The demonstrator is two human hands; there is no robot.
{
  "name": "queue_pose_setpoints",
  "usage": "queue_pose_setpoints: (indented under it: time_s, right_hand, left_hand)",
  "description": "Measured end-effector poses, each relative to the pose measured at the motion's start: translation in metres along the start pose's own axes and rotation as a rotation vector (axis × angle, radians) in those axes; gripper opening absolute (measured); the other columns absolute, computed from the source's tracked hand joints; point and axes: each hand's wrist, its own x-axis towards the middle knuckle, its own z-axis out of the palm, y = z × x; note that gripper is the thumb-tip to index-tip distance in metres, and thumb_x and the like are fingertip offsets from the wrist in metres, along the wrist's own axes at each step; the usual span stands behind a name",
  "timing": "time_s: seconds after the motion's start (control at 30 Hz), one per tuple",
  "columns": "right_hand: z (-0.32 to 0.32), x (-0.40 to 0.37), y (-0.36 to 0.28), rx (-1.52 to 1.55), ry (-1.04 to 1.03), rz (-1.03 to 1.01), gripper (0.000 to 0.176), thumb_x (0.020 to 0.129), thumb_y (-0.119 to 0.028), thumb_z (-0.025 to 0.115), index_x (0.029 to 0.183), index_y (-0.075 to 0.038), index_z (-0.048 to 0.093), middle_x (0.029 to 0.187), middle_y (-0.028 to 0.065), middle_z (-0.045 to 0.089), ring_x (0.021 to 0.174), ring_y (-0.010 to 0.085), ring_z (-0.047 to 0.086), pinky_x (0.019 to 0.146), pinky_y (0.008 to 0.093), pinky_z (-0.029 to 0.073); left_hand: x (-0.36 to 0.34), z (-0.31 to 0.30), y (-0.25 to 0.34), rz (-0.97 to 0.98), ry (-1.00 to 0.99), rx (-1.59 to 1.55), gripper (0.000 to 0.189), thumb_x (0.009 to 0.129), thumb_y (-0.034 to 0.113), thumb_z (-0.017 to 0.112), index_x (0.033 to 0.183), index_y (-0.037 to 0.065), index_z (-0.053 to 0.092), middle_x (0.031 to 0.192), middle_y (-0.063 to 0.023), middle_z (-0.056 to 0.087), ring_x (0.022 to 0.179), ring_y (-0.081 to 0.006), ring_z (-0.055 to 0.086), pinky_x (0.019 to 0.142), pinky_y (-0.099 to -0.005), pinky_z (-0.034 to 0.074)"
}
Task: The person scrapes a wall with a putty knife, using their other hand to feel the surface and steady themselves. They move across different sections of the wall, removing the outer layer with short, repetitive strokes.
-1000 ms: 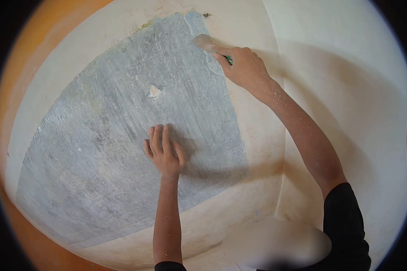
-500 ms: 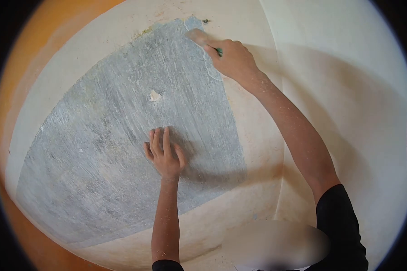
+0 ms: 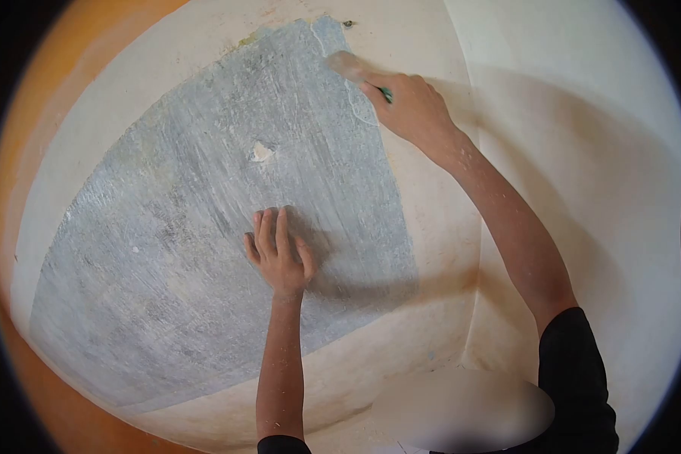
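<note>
My right hand [image 3: 418, 112] grips a putty knife [image 3: 346, 66], with a bit of its green handle showing between the fingers. The thin blade lies against the upper right edge of a grey, streaked patch [image 3: 197, 181] on the wall, where a ragged pale line marks the border. Lower down, my left hand [image 3: 283, 261] rests on the grey surface with its fingers spread, holding nothing. Above that hand is a small white chipped spot [image 3: 262, 152] in the patch.
Cream wall [image 3: 431, 189] surrounds the grey patch, and an orange painted area [image 3: 76, 98] curves along the left. A wall corner runs down right of the patch, with a paler wall [image 3: 583, 166] beyond it. A small dark mark [image 3: 347, 24] sits near the patch's top.
My right hand and the putty knife have moved down and slightly right along the patch's edge. My left hand stays spread on the wall. The view has shifted a little.
</note>
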Motion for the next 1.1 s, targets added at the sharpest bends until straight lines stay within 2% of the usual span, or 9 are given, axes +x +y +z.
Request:
queue_pose_setpoints:
  time_s: [0.1, 0.3, 0.4, 0.5, 0.67, 0.8, 0.87, 0.97, 1.1]
  right_hand:
    - [0.008, -0.002, 0.006, -0.022, 0.054, -0.026, 0.031, 0.1, -0.031, 0.056, 0.121, -0.014, 0.071, 0.077, 0.015, 0.071, 0.077, 0.0309, 0.071, 0.078, 0.0444, 0.056]
    - [-0.002, -0.006, 0.001, -0.053, -0.038, 0.013, 0.033, 0.101, -0.035, 0.053, 0.121, -0.016, 0.072, 0.081, 0.0153, 0.073, 0.073, 0.029, 0.07, 0.078, 0.0432, 0.055]
    - [0.004, 0.015, 0.006, 0.026, 0.08, -0.102, 0.034, 0.101, -0.037, 0.054, 0.118, -0.015, 0.073, 0.079, 0.0154, 0.072, 0.072, 0.0287, 0.069, 0.078, 0.0434, 0.055]
    - [0.0, 0.039, -0.007, -0.032, 0.006, -0.019, 0.035, 0.1, -0.037, 0.054, 0.117, -0.014, 0.073, 0.077, 0.0168, 0.071, 0.074, 0.0295, 0.07, 0.077, 0.0442, 0.055]
    - [0.027, -0.004, 0.018, -0.042, 0.187, -0.086, 0.036, 0.1, -0.037, 0.053, 0.12, -0.014, 0.072, 0.072, 0.0167, 0.069, 0.068, 0.0292, 0.069, 0.072, 0.0445, 0.055]
    - [0.0, 0.028, -0.008, 0.027, 0.119, -0.032, 0.036, 0.1, -0.039, 0.053, 0.12, -0.016, 0.073, 0.073, 0.0144, 0.071, 0.069, 0.0273, 0.069, 0.073, 0.045, 0.055]
    - [-0.014, 0.035, -0.012, -0.02, -0.057, 0.125, 0.032, 0.099, -0.031, 0.053, 0.113, -0.011, 0.074, 0.08, 0.0155, 0.073, 0.08, 0.0318, 0.072, 0.076, 0.0442, 0.058]
    - [0.001, 0.021, 0.001, -0.008, 0.065, -0.001, 0.034, 0.099, -0.037, 0.054, 0.121, -0.018, 0.072, 0.077, 0.0157, 0.072, 0.071, 0.0295, 0.07, 0.074, 0.0446, 0.056]
    - [-0.008, 0.054, -0.011, -0.012, 0.066, -0.014, 0.034, 0.099, -0.037, 0.054, 0.122, -0.018, 0.072, 0.077, 0.0165, 0.072, 0.07, 0.0308, 0.07, 0.075, 0.044, 0.057]
  left_hand:
    - [0.003, -0.001, -0.001, 0.019, 0.001, 0.019, 0.052, 0.089, 0.019, 0.05, 0.138, 0.004, 0.055, 0.146, -0.015, 0.047, 0.146, -0.0285, 0.032, 0.121, -0.0485, 0.009]
    - [-0.001, 0.0, 0.001, -0.011, -0.007, -0.004, 0.051, 0.089, 0.019, 0.05, 0.138, 0.004, 0.055, 0.146, -0.0147, 0.047, 0.146, -0.0283, 0.032, 0.121, -0.0491, 0.008]
    - [0.003, 0.001, 0.001, 0.007, 0.001, 0.025, 0.052, 0.089, 0.019, 0.05, 0.138, 0.004, 0.055, 0.145, -0.0148, 0.047, 0.146, -0.028, 0.033, 0.121, -0.049, 0.008]
    - [0.002, 0.001, 0.003, 0.007, -0.005, 0.032, 0.051, 0.089, 0.02, 0.05, 0.138, 0.005, 0.055, 0.145, -0.0146, 0.048, 0.146, -0.0276, 0.033, 0.121, -0.0483, 0.008]
    - [-0.001, 0.0, 0.0, 0.006, -0.009, 0.014, 0.051, 0.089, 0.02, 0.05, 0.138, 0.005, 0.056, 0.145, -0.0143, 0.048, 0.146, -0.0274, 0.033, 0.122, -0.0476, 0.008]
    - [0.0, 0.001, 0.0, -0.005, -0.007, 0.028, 0.052, 0.088, 0.02, 0.05, 0.138, 0.005, 0.056, 0.145, -0.0143, 0.049, 0.146, -0.0276, 0.033, 0.122, -0.0475, 0.007]
    - [-0.002, 0.004, 0.001, -0.008, 0.016, 0.009, 0.052, 0.088, 0.02, 0.05, 0.137, 0.006, 0.057, 0.145, -0.014, 0.048, 0.146, -0.0274, 0.033, 0.122, -0.0478, 0.007]
    - [0.001, 0.0, 0.003, -0.013, -0.002, 0.006, 0.052, 0.088, 0.019, 0.051, 0.137, 0.006, 0.057, 0.145, -0.0138, 0.047, 0.147, -0.0272, 0.032, 0.122, -0.0482, 0.007]
    - [0.001, 0.002, 0.002, 0.004, -0.01, 0.045, 0.052, 0.087, 0.019, 0.051, 0.137, 0.007, 0.057, 0.145, -0.0138, 0.047, 0.147, -0.0273, 0.032, 0.122, -0.0484, 0.007]
